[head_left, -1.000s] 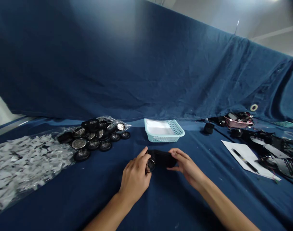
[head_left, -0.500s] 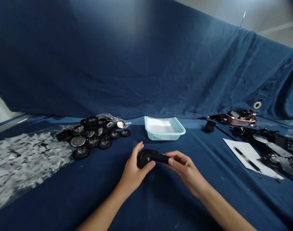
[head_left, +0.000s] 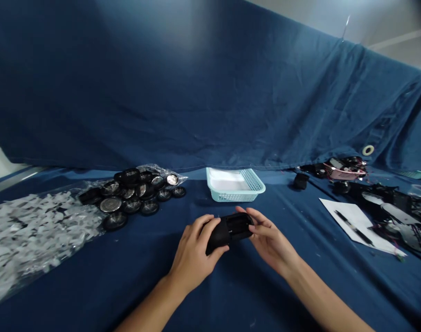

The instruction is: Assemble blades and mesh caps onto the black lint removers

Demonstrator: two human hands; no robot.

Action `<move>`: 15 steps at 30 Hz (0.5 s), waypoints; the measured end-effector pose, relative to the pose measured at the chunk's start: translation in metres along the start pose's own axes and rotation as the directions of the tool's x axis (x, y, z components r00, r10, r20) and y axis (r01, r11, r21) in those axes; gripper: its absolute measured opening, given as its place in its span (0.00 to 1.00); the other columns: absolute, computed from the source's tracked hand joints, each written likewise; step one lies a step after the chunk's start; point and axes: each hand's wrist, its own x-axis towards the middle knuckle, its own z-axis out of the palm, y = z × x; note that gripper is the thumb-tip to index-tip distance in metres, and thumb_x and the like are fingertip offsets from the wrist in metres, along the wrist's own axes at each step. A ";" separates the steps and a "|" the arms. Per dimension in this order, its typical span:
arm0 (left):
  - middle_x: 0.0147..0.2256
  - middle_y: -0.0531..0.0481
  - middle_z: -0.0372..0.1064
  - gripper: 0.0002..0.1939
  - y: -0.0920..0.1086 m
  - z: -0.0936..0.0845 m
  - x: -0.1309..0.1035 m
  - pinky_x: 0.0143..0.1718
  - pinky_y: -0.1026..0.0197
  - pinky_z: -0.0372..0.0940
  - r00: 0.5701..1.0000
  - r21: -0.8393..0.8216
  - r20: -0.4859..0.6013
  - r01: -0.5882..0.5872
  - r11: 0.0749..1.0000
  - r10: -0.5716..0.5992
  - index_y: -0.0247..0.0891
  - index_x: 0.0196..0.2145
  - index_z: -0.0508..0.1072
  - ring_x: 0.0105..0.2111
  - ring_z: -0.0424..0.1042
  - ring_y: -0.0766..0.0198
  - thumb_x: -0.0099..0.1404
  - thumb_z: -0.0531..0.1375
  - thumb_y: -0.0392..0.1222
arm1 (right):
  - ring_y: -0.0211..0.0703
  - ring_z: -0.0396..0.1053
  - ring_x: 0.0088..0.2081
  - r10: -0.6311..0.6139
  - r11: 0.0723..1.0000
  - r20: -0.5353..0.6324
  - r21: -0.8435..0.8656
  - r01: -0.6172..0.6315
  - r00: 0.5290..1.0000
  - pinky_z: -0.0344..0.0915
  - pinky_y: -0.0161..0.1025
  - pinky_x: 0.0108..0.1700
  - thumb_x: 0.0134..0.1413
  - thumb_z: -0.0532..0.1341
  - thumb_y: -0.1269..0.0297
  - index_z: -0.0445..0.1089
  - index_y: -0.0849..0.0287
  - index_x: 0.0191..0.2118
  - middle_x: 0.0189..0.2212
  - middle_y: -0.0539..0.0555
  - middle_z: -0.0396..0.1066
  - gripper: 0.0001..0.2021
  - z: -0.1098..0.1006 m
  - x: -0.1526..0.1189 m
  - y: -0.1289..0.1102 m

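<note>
A rounded black plastic casing [head_left: 238, 227] is held between my two hands just above the blue cloth. Its right part shows a hollow, open inside; the left part is smooth and dark. My left hand [head_left: 198, 249] wraps round the left end, fingers over the top and thumb along the near side. At the right end, my right hand [head_left: 265, 235] grips the rim between thumb and fingers. What the casing belongs to I cannot tell.
A light blue basket [head_left: 235, 195] with white lining stands behind my hands. To the left lie round black pieces with metal mesh [head_left: 110, 204] and a clear bag of white bits [head_left: 40, 230]. On the right are paper [head_left: 348, 213], a pen [head_left: 353, 228], black parts and a pink basket [head_left: 345, 174].
The casing has turned so that its hollow side now shows. My left hand has closed further over the left end, and my right hand has shifted its grip on the right end.
</note>
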 end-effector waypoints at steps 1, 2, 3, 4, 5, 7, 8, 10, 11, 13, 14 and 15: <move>0.56 0.43 0.61 0.30 0.001 0.000 0.000 0.52 0.47 0.63 1.000 0.042 0.010 -0.024 0.999 0.024 0.43 0.59 0.60 0.51 0.65 0.52 0.61 0.64 0.43 | 0.48 0.65 0.55 0.003 1.000 0.017 0.005 -0.003 1.000 0.61 0.41 0.52 0.43 0.66 0.76 0.76 0.52 0.43 0.53 0.52 0.71 0.18 0.001 0.000 0.000; 0.56 0.42 0.61 0.30 0.001 -0.001 0.000 0.52 0.47 0.62 0.999 0.080 0.021 -0.051 0.996 0.049 0.43 0.60 0.59 0.52 0.65 0.52 0.61 0.63 0.41 | 0.48 0.65 0.55 0.004 1.000 0.033 0.004 -0.004 0.999 0.60 0.42 0.53 0.43 0.65 0.77 0.76 0.52 0.43 0.52 0.52 0.72 0.19 0.002 -0.001 0.000; 0.56 0.42 0.61 0.30 0.002 -0.001 0.001 0.53 0.47 0.61 0.996 0.115 0.032 -0.081 0.990 0.078 0.42 0.60 0.59 0.52 0.64 0.51 0.62 0.62 0.39 | 0.49 0.65 0.56 0.001 1.000 0.046 -0.002 -0.001 0.999 0.60 0.42 0.54 0.42 0.64 0.77 0.76 0.53 0.43 0.52 0.52 0.72 0.19 0.004 -0.002 0.000; 0.57 0.42 0.61 0.30 0.003 -0.001 0.001 0.53 0.47 0.60 0.994 0.149 0.044 -0.110 0.983 0.105 0.42 0.61 0.58 0.53 0.64 0.51 0.62 0.61 0.37 | 0.49 0.64 0.56 -0.005 1.000 0.056 -0.010 0.006 0.998 0.59 0.43 0.54 0.42 0.63 0.78 0.76 0.53 0.43 0.51 0.53 0.72 0.20 0.006 -0.003 -0.001; 0.57 0.42 0.61 0.30 0.003 -0.002 0.001 0.53 0.46 0.60 0.990 0.183 0.056 -0.137 0.973 0.129 0.42 0.61 0.58 0.54 0.63 0.51 0.62 0.61 0.35 | 0.49 0.64 0.56 -0.013 1.000 0.063 -0.022 0.014 0.998 0.59 0.43 0.55 0.42 0.62 0.78 0.75 0.54 0.43 0.51 0.53 0.73 0.20 0.008 -0.004 -0.001; 0.58 0.43 0.61 0.32 0.005 -0.003 0.001 0.52 0.46 0.60 0.984 0.252 0.079 -0.175 0.952 0.160 0.41 0.62 0.58 0.54 0.62 0.50 0.61 0.60 0.32 | 0.49 0.64 0.56 -0.028 0.997 0.060 -0.065 0.032 0.998 0.57 0.43 0.56 0.44 0.61 0.77 0.75 0.56 0.43 0.50 0.55 0.73 0.19 0.011 -0.006 -0.001; 0.58 0.43 0.62 0.33 0.007 -0.003 0.001 0.51 0.46 0.60 0.982 0.284 0.087 -0.187 0.941 0.169 0.41 0.62 0.58 0.53 0.63 0.49 0.60 0.60 0.31 | 0.49 0.65 0.55 -0.021 0.995 0.044 -0.094 0.025 0.999 0.57 0.44 0.56 0.46 0.61 0.76 0.75 0.57 0.44 0.49 0.56 0.73 0.17 0.011 -0.007 0.000; 0.55 0.42 0.65 0.32 0.009 -0.003 0.000 0.48 0.46 0.61 0.980 0.343 0.089 -0.198 0.918 0.178 0.40 0.61 0.59 0.50 0.64 0.49 0.60 0.59 0.30 | 0.50 0.66 0.53 0.045 0.989 -0.003 -0.138 -0.045 0.999 0.59 0.46 0.54 0.52 0.60 0.71 0.73 0.57 0.45 0.49 0.57 0.73 0.14 0.011 -0.008 0.000; 0.53 0.43 0.67 0.30 0.011 -0.003 0.000 0.46 0.47 0.61 0.980 0.369 0.077 -0.198 0.908 0.183 0.40 0.60 0.61 0.49 0.65 0.49 0.60 0.59 0.30 | 0.50 0.67 0.51 0.096 0.984 -0.026 -0.147 -0.099 0.995 0.61 0.47 0.54 0.55 0.60 0.68 0.73 0.57 0.46 0.48 0.57 0.73 0.12 0.010 -0.008 0.001; 0.49 0.43 0.70 0.26 0.012 -0.003 -0.001 0.45 0.48 0.61 0.981 0.416 0.041 -0.192 0.889 0.192 0.40 0.58 0.65 0.47 0.66 0.50 0.62 0.57 0.31 | 0.51 0.70 0.48 0.198 0.970 -0.049 -0.138 -0.203 0.979 0.63 0.50 0.52 0.58 0.59 0.63 0.71 0.56 0.46 0.45 0.56 0.74 0.11 0.009 -0.008 0.002; 0.48 0.43 0.70 0.24 0.013 -0.003 -0.001 0.46 0.47 0.61 0.980 0.433 0.023 -0.190 0.881 0.200 0.40 0.57 0.66 0.47 0.66 0.50 0.62 0.57 0.31 | 0.52 0.71 0.46 0.233 0.962 -0.044 -0.132 -0.237 0.971 0.64 0.51 0.51 0.58 0.59 0.61 0.71 0.56 0.46 0.44 0.56 0.74 0.11 0.008 -0.008 0.002; 0.48 0.43 0.70 0.24 0.013 -0.003 -0.001 0.47 0.47 0.61 0.977 0.446 0.003 -0.191 0.874 0.212 0.40 0.56 0.67 0.47 0.66 0.50 0.63 0.56 0.30 | 0.53 0.73 0.44 0.258 0.956 -0.033 -0.134 -0.260 0.966 0.64 0.52 0.51 0.59 0.59 0.60 0.70 0.56 0.45 0.43 0.56 0.74 0.11 0.008 -0.007 0.003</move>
